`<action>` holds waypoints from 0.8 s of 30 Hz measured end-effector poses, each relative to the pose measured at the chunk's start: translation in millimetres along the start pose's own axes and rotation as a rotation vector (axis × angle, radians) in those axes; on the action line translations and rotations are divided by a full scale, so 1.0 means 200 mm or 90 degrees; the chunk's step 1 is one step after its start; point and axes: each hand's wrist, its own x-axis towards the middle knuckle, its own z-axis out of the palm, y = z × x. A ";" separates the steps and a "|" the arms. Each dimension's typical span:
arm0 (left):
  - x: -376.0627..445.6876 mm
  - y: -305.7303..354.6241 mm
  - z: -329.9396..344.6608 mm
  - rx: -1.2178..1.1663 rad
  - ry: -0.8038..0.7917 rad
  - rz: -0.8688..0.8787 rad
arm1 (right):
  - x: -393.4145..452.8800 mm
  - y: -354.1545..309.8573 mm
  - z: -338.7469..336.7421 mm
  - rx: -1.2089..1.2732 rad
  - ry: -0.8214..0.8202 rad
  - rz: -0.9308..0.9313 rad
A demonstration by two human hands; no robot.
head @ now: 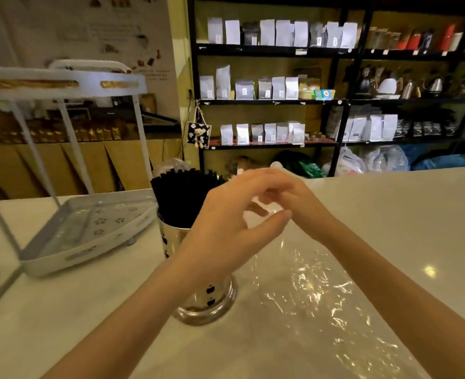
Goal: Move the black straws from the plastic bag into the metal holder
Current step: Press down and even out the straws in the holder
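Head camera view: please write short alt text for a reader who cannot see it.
Black straws stand packed in a metal holder on a white counter. Both hands, left hand and right hand, meet above a clear plastic bag, pinching its top end.

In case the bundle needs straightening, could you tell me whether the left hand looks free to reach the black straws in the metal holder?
Probably yes: the left hand hovers just right of the black straws, nothing between them. Its fingers meet the right hand at the plastic bag.

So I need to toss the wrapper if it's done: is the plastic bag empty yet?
Looks empty. The plastic bag lies flat and clear on the counter, and the black straws stand in the metal holder.
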 end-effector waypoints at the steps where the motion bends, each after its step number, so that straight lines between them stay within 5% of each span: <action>1: 0.00 0.01 -0.06 0.027 0.056 0.021 | 0.02 -0.04 0.03 0.053 -0.028 0.013; 6: 0.00 -0.11 -0.32 0.169 0.240 -0.105 | 0.12 -0.04 0.16 0.083 -0.144 0.103; 13: -0.04 -0.39 -0.41 -0.052 0.027 -0.493 | 0.20 -0.05 0.26 0.167 -0.274 0.093; 24: 0.03 -0.47 -0.43 -0.163 -0.188 -0.433 | 0.26 -0.13 0.25 0.065 -0.342 0.074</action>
